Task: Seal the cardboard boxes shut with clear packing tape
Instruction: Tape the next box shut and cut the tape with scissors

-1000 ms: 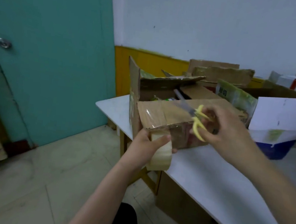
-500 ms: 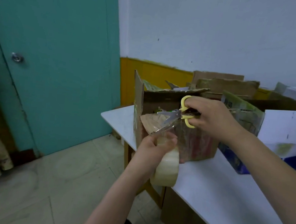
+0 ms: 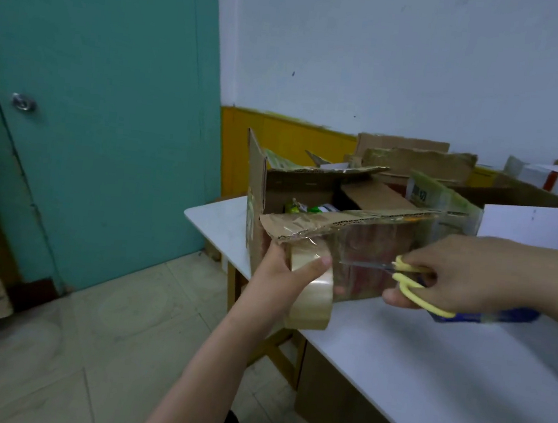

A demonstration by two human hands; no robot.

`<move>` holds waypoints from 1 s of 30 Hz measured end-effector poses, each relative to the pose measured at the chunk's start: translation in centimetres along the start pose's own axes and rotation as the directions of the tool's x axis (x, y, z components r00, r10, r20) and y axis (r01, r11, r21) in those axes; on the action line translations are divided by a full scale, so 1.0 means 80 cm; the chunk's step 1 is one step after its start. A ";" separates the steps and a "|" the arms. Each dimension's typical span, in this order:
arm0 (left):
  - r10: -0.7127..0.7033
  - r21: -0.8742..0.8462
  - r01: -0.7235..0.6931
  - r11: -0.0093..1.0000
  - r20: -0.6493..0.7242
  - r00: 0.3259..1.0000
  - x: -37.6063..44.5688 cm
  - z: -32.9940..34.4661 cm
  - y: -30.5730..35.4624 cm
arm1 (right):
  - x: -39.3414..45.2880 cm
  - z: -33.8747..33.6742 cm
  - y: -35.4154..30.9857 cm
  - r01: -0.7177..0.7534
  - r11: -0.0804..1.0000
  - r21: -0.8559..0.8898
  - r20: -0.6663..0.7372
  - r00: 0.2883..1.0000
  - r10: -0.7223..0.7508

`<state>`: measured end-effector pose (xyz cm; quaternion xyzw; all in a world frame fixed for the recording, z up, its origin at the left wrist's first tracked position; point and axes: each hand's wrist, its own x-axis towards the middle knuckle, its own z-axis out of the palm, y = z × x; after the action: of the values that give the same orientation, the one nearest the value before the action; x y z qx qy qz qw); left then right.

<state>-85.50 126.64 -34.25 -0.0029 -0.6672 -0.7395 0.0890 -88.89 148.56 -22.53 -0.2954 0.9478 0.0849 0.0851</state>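
Gripping the broad roll of clear packing tape (image 3: 310,290), the left hand (image 3: 284,274) has its thumb over the top of the roll and its fingers curled round it, holding it against the near face of the worn brown cardboard box (image 3: 352,253) at the near left corner of the white tabletop (image 3: 425,375). The right hand (image 3: 470,276) has its fingers through the loops of the yellow-handled scissors (image 3: 404,279), blades pointing left toward the roll. A strip of tape seems to run from the box's near flap down to the roll, though glare makes it hard to be sure. The step in hand looks like cutting that strip free. The next move calls for keeping the strip taut with the roll, closing the blades across it just beside the box, then pressing the cut end flat. The box's top is not yet closed, its far flaps standing up.
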 end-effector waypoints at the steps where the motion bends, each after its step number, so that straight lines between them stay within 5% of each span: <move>1: 0.002 -0.012 -0.002 1.000 0.001 1.000 0.000 -0.002 -0.004 | 0.007 -0.002 -0.002 0.014 0.999 0.030 0.033 0.999 -0.015; 11: -0.073 -0.181 0.085 0.980 0.070 0.995 -0.023 -0.001 -0.027 | 0.060 -0.029 -0.047 0.029 0.998 0.062 0.288 0.957 -0.046; 21: -0.175 -0.343 0.184 0.921 0.057 0.983 -0.027 0.007 -0.020 | 0.066 -0.024 -0.049 0.098 0.995 0.028 0.103 0.990 -0.100; 30: -0.237 -0.315 0.210 0.926 -0.049 0.970 -0.031 0.011 -0.026 | 0.063 0.022 -0.040 0.106 0.963 -0.248 -0.173 0.973 -0.152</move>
<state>-83.47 127.98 -36.51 0.0916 -0.5355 -0.8389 0.0312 -90.96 143.54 -25.66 -0.3714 0.9133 0.1633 -0.0363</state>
